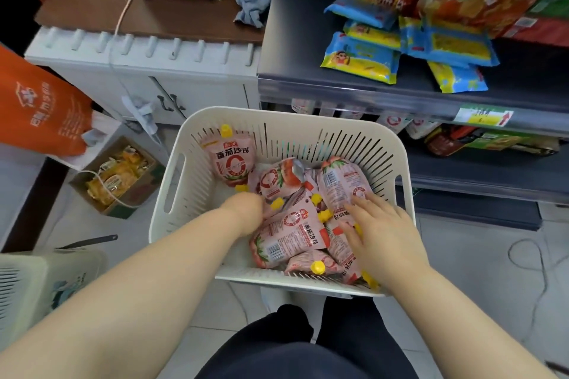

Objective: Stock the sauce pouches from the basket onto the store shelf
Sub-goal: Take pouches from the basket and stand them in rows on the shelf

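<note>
A cream slotted basket [172,212] sits in front of my knees and holds several pink tomato sauce pouches [286,234] with yellow caps. One pouch [232,160] stands upright against the far left wall. My left hand [246,209] reaches down into the pile, its fingers hidden among the pouches. Fingers spread, my right hand [378,231] lies flat on the pouches at the right side. The dark store shelf [462,163] is to the right, and more pink pouches [394,123] stand on its middle level.
Blue and yellow snack packs [360,58] lie on the upper shelf board. A cardboard box of orange packets [117,175] stands on the floor at left, beside an orange bag [37,108]. Another pale basket [37,283] is at lower left. A white cabinet [147,71] stands behind.
</note>
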A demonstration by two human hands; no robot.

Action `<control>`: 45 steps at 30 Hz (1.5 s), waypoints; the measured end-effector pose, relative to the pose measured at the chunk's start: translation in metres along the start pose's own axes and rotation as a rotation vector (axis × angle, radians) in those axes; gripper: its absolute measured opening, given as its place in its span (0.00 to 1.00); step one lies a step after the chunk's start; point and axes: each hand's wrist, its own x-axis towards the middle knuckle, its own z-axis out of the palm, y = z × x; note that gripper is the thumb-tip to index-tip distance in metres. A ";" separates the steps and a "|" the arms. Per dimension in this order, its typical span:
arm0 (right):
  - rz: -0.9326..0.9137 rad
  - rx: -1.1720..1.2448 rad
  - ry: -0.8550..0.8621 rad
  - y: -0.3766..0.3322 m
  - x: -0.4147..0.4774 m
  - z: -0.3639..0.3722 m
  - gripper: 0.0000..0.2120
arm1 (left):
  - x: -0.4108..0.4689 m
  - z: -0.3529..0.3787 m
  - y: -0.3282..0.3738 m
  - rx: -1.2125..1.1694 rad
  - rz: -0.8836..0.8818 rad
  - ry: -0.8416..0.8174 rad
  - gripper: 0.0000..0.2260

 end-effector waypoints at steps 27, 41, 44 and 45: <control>0.070 0.752 -0.363 -0.031 0.086 0.013 0.16 | -0.027 -0.023 -0.017 -1.002 0.100 0.401 0.03; -0.301 -0.123 -0.611 -0.044 0.080 0.001 0.14 | -0.008 -0.017 -0.034 -0.755 -0.085 0.284 0.17; -0.403 -0.073 -0.518 -0.054 0.075 -0.028 0.11 | -0.005 -0.017 -0.034 -0.793 -0.119 0.281 0.18; -0.414 -0.027 -0.469 -0.059 0.073 -0.035 0.14 | -0.005 -0.017 -0.033 -0.809 -0.123 0.284 0.17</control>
